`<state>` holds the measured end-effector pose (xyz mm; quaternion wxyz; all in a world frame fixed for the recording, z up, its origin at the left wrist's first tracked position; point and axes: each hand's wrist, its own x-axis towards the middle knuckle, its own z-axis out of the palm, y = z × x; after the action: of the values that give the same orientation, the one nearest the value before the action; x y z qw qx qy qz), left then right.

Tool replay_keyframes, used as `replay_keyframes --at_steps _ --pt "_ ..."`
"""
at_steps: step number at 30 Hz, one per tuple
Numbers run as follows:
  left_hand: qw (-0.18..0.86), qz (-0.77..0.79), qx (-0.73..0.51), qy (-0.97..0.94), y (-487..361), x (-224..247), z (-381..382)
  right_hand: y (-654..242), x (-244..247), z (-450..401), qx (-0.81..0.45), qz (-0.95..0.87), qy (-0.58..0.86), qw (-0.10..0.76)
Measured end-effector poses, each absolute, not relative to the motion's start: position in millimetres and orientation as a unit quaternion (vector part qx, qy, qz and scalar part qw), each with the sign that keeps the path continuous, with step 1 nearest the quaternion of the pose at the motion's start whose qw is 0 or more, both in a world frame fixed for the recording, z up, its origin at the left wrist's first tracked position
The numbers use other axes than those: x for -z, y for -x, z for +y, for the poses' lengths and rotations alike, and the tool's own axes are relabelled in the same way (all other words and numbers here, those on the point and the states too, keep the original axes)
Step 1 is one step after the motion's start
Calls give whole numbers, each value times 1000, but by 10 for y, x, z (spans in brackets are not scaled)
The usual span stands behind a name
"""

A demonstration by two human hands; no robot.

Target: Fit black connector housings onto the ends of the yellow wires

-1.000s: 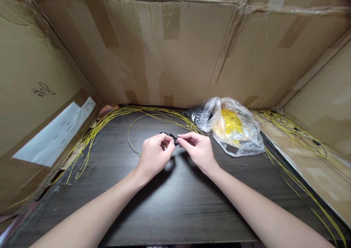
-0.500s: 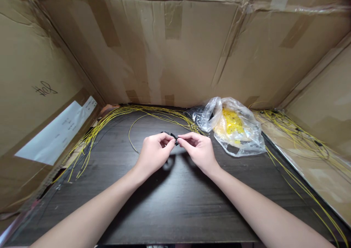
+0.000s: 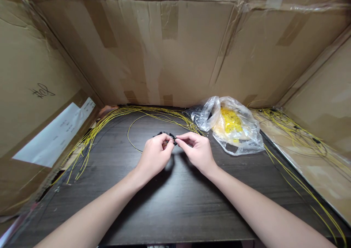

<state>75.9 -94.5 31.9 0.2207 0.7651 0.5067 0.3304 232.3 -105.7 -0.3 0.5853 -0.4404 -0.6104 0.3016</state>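
Observation:
My left hand (image 3: 155,153) is closed in a pinch around small black parts (image 3: 174,139) at the middle of the table. Facing it, my right hand (image 3: 197,151) pinches the right end of the same black parts, its fingertips close to those of the left. More black pieces show above the left fingers. A thin yellow wire (image 3: 128,132) loops out on the left and runs back under the left hand. The fingers hide much of the parts they hold.
Yellow wires (image 3: 109,112) lie in a bundle along the back left. A clear plastic bag (image 3: 248,138) with small yellow pieces stands at the back right. More wires (image 3: 301,131) lie on cardboard at the right. Tall cardboard walls (image 3: 192,50) enclose the dark table (image 3: 170,218).
The view has shifted slightly. Both hands stay at the middle, and more of the black pieces now shows above the left fingers. The wire loop has moved a little.

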Motion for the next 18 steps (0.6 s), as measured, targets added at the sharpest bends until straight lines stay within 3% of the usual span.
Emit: replay_keyframes --at_steps 18 --pt "215 489 -337 -776 -754 -290 -947 -2323 34 -1033 -321 -610 441 575"
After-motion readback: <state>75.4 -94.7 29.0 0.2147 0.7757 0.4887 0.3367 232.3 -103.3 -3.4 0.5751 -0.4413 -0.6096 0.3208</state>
